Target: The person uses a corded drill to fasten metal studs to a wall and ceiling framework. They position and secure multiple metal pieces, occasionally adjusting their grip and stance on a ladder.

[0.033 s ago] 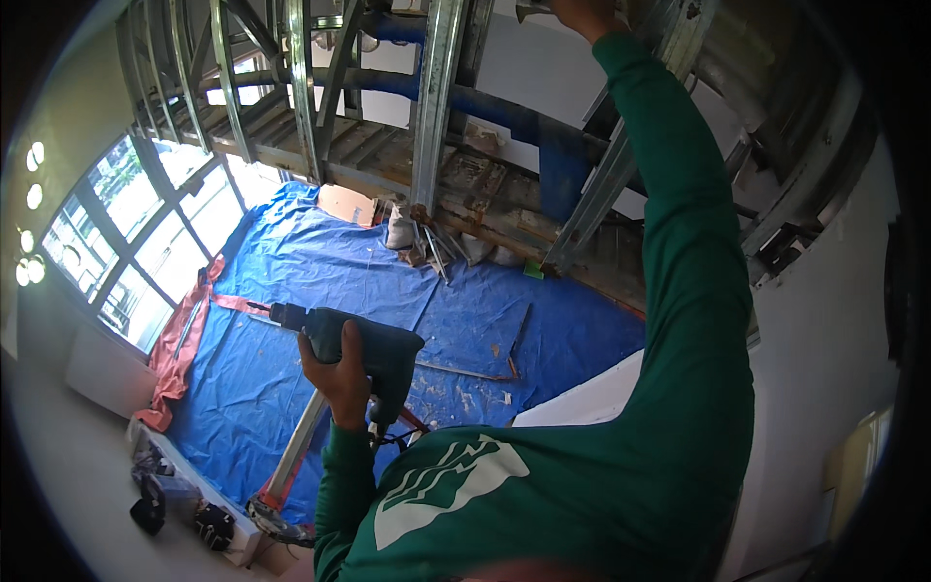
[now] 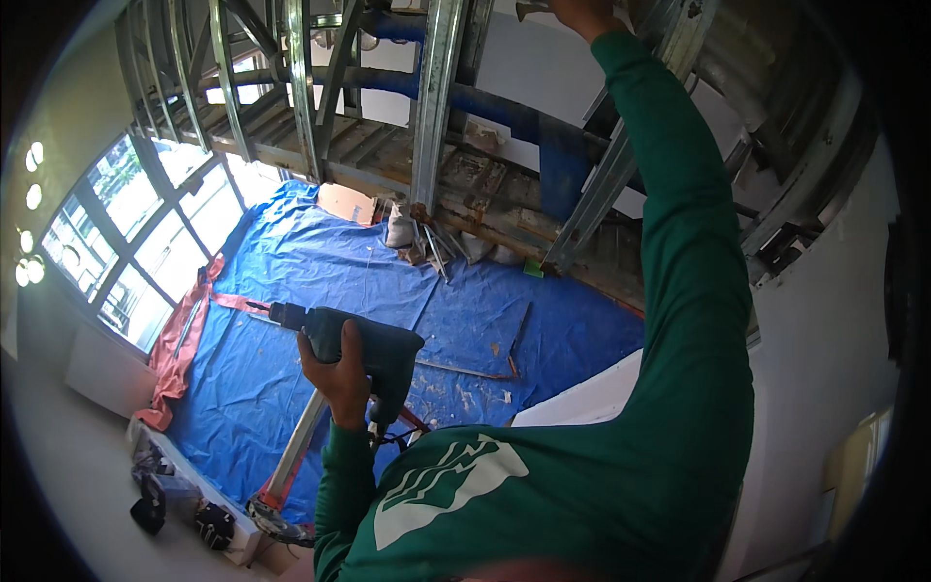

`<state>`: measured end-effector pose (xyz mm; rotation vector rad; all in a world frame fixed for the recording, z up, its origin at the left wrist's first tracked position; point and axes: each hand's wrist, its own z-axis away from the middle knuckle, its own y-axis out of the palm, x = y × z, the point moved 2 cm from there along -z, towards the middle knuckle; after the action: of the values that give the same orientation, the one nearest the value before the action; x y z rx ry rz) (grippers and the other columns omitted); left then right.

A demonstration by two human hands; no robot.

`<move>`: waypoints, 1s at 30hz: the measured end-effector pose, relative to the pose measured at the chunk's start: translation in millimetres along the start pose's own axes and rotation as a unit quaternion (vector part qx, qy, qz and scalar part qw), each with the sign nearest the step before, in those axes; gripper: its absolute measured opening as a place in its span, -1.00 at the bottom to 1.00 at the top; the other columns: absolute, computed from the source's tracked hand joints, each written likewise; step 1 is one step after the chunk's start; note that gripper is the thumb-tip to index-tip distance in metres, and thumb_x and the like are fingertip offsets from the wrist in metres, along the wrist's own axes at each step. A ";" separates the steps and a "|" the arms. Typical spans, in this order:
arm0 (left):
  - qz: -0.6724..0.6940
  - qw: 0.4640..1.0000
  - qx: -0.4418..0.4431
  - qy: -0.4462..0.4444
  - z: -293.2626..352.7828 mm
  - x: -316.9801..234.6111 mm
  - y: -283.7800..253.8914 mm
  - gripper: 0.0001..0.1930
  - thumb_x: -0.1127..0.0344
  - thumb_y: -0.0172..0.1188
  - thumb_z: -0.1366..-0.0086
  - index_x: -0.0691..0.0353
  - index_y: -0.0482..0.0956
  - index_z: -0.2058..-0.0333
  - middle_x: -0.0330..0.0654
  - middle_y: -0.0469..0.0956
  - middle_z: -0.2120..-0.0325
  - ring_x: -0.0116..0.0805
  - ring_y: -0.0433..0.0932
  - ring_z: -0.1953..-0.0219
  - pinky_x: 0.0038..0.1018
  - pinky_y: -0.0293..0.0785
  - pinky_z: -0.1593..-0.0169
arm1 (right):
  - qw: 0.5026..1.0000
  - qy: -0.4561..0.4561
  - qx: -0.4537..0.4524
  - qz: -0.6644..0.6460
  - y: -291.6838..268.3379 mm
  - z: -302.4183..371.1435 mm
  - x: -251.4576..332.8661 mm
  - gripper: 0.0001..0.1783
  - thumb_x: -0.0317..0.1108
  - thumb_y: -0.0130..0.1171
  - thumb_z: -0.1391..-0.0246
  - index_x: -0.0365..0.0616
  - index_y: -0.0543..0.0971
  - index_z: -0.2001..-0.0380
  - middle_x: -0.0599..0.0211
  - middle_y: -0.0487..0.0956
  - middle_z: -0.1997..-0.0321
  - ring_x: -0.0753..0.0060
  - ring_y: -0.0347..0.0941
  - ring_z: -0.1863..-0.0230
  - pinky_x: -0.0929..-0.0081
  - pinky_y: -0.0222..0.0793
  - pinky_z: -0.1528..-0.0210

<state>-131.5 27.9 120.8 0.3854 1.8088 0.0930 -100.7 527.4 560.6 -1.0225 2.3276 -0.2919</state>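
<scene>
In my left hand [image 2: 337,378] is a dark green power drill [image 2: 383,354], its body lying level across my palm with my thumb up along its near side. Its chuck and bit [image 2: 283,314] point left, over the blue tarp. My right arm in a green sleeve [image 2: 684,213] stretches up to the top edge, where my right hand [image 2: 587,17] is partly cut off. Beside that hand juts a small metal piece [image 2: 533,9]; whether I grip it is hidden. Upright metal studs [image 2: 436,107] stand just left of the raised hand.
Far below, a blue tarp [image 2: 291,252] covers the floor, with debris and a bag [image 2: 400,228] along the framing's base. A ladder leg [image 2: 296,441] rises beneath the drill. Tall windows [image 2: 145,223] are on the left, red sheeting [image 2: 179,349] below them. Slanted stud [image 2: 601,194] by my right arm.
</scene>
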 end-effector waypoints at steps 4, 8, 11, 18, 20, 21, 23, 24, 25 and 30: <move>0.023 1.000 -0.006 -0.011 1.9 -1.2 1.1 -0.58 0.37 0.50 -0.40 0.38 0.55 -0.11 -0.22 0.70 0.19 -0.49 0.67 0.22 -0.50 0.63 0.14 | 0.993 0.034 -0.111 0.030 9.3 1.2 15.0 -0.64 -0.41 0.15 -0.30 -0.22 0.64 -0.12 -0.19 0.71 -0.05 -0.29 0.64 -0.11 -0.23 0.49 -0.16; 0.022 1.000 -0.011 -0.017 3.1 -3.4 2.1 -0.58 0.38 0.50 -0.40 0.37 0.55 -0.11 -0.23 0.70 0.18 -0.49 0.67 0.21 -0.51 0.63 0.13 | 0.997 -0.030 -0.056 0.053 24.5 5.3 8.5 -0.59 -0.34 0.29 -0.21 -0.30 0.62 -0.08 -0.25 0.70 -0.03 -0.34 0.63 -0.09 -0.25 0.48 -0.17; 0.025 0.999 -0.011 -0.036 2.1 -3.8 2.5 -0.59 0.38 0.50 -0.40 0.37 0.55 -0.10 -0.23 0.70 0.19 -0.50 0.67 0.21 -0.50 0.63 0.13 | 0.996 -0.027 -0.065 0.048 21.5 5.3 14.1 -0.54 -0.29 0.36 -0.16 -0.34 0.61 -0.07 -0.27 0.70 -0.01 -0.36 0.63 -0.06 -0.24 0.48 -0.15; 0.028 0.999 -0.005 -0.025 4.6 -1.7 1.5 -0.60 0.40 0.50 -0.39 0.36 0.54 -0.09 -0.23 0.70 0.21 -0.49 0.68 0.23 -0.49 0.63 0.13 | 0.990 -0.002 -0.094 0.104 -45.2 12.5 66.6 -0.67 -0.25 0.37 -0.16 -0.30 0.68 0.12 -0.21 0.70 0.09 -0.27 0.64 0.04 -0.23 0.50 -0.11; 0.052 0.998 -0.007 -0.032 3.9 -1.9 1.6 -0.60 0.40 0.50 -0.38 0.35 0.54 -0.08 -0.23 0.70 0.21 -0.49 0.68 0.22 -0.49 0.63 0.13 | 0.984 -0.003 -0.142 0.104 -69.4 11.2 92.2 -0.73 -0.26 0.36 -0.18 -0.27 0.70 0.20 -0.16 0.70 0.12 -0.21 0.64 0.07 -0.19 0.51 -0.10; 0.034 0.999 -0.009 -0.027 3.6 -2.6 1.9 -0.60 0.41 0.50 -0.38 0.35 0.54 -0.08 -0.23 0.70 0.21 -0.49 0.68 0.22 -0.49 0.63 0.13 | 0.981 -0.016 -0.181 0.071 -80.1 12.4 106.1 -0.75 -0.27 0.35 -0.19 -0.26 0.70 0.23 -0.13 0.70 0.12 -0.18 0.64 0.08 -0.16 0.52 -0.09; 0.030 0.999 -0.011 -0.031 0.7 -3.7 2.9 -0.60 0.41 0.51 -0.37 0.34 0.54 -0.07 -0.24 0.70 0.21 -0.49 0.68 0.23 -0.49 0.63 0.13 | 0.968 -0.042 -0.248 -0.022 -93.0 5.3 130.5 -0.79 -0.29 0.34 -0.21 -0.25 0.70 0.25 -0.09 0.69 0.13 -0.14 0.63 0.08 -0.09 0.53 -0.09; 0.033 0.999 -0.011 -0.002 -2.3 -5.2 3.5 -0.60 0.41 0.51 -0.36 0.34 0.54 -0.07 -0.24 0.70 0.21 -0.49 0.68 0.22 -0.49 0.63 0.13 | 0.957 -0.054 -0.273 -0.081 -93.8 0.3 138.1 -0.80 -0.31 0.32 -0.23 -0.25 0.70 0.24 -0.07 0.69 0.14 -0.14 0.63 0.07 -0.06 0.53 -0.09; 0.035 0.999 -0.010 0.000 -1.8 -5.7 2.8 -0.60 0.41 0.51 -0.36 0.34 0.54 -0.07 -0.24 0.70 0.21 -0.50 0.68 0.22 -0.49 0.63 0.13 | 0.945 -0.064 -0.288 -0.138 -90.6 -0.9 141.2 -0.81 -0.32 0.31 -0.24 -0.25 0.69 0.23 -0.05 0.68 0.14 -0.13 0.62 0.07 -0.04 0.53 -0.09; 0.055 0.998 0.003 -0.023 5.0 -2.8 -0.8 -0.61 0.43 0.49 -0.37 0.33 0.54 -0.08 -0.25 0.70 0.22 -0.51 0.67 0.21 -0.49 0.62 0.12 | 0.965 -0.054 -0.251 0.046 -34.8 -42.4 99.6 -0.80 -0.44 0.22 -0.17 -0.31 0.68 0.19 -0.04 0.68 0.08 -0.11 0.60 -0.02 0.00 0.53 -0.17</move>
<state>-126.3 25.6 121.8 0.4875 1.7426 0.1557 -158.5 429.7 567.8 -1.1202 2.3911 0.4039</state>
